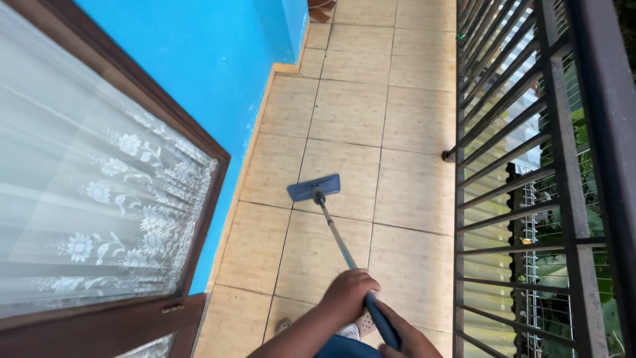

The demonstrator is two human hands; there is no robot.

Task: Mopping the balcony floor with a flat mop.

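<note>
Between the blue wall [199, 59] and railing [523, 166], the mop [315, 188] points away along the tiles [411, 119], both hands, left [349, 295] and right [404, 338], closed around its handle.

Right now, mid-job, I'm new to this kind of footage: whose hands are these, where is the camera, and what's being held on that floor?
There is no machine here. The single picture comes from a camera worn on a person's head, looking down a narrow tiled balcony. The two bare hands at the bottom are that person's own. The left hand grips the upper part of a flat mop's handle; the right hand holds the dark blue grip lower in the picture. The blue flat mop head rests on the beige floor tiles. To the left stand a blue wall and a wooden door with a lace curtain behind its glass; a dark metal railing runs along the right.
</note>
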